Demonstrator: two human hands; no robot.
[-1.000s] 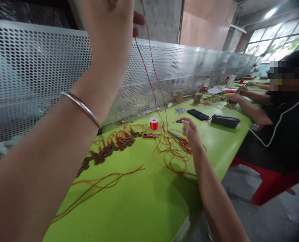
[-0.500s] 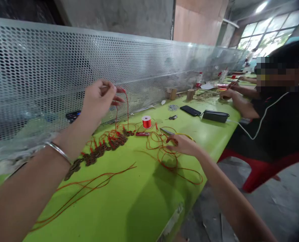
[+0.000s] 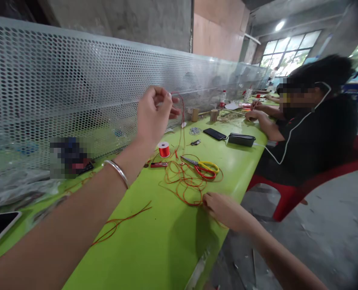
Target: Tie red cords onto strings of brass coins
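My left hand (image 3: 155,114) is raised, pinching a red cord (image 3: 183,113) between thumb and fingers, apparently so the strand hangs free of the rest. My right hand (image 3: 224,207) is low by the table's edge, fingers curled beside the loose loops; I cannot tell whether it grips one. The green table (image 3: 163,241) gives the cord loops (image 3: 194,186) room to spread, and they lie tangled just beyond my right hand. The scissors (image 3: 198,165) overlap the loops, handles toward the right, probably for easy reach. The spool (image 3: 164,150) stands on its flat end, presumably to avoid rolling. What looks like a lighter (image 3: 159,164) lies just in front of it.
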